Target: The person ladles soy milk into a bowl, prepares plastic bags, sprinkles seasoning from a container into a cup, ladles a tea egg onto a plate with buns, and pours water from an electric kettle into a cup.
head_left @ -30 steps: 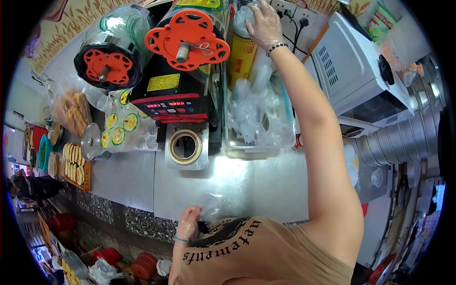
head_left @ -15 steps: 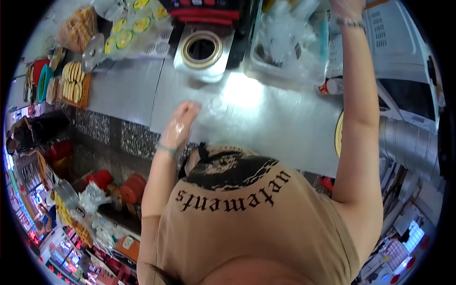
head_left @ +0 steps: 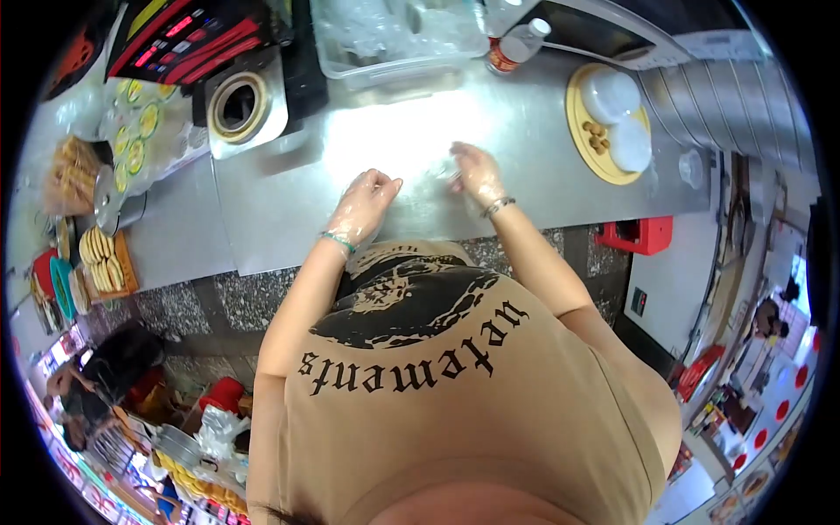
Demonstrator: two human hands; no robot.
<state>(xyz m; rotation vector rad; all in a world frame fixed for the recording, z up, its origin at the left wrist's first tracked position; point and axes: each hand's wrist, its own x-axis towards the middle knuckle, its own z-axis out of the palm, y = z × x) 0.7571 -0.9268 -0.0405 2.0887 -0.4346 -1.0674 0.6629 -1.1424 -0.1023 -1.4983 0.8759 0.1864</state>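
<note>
Clear plastic gloves cover both hands above the steel counter (head_left: 289, 206). My left hand (head_left: 360, 208), a green band at its wrist, is closed near the counter's front edge, fingers curled in; whatever may be between them is too small to tell. To its right, my right hand (head_left: 479, 178) has its fingers bent round something see-through and faint that I cannot make out. The two hands are apart. Behind them stands a clear plastic bin (head_left: 398, 66) with crumpled clear plastic inside.
A sealing machine (head_left: 188, 44) with a round-holed plate (head_left: 278, 118) stands back left. Lidded cups (head_left: 144, 131) and a bread tray (head_left: 127, 262) are further left. Right are a bottle (head_left: 518, 48) and a yellow board (head_left: 579, 114) with white containers. Another person (head_left: 114, 363) is lower left.
My right hand has come down from the bin's far right to above the counter, beside my left hand. The view has swung right, showing the yellow board and a red stool.
</note>
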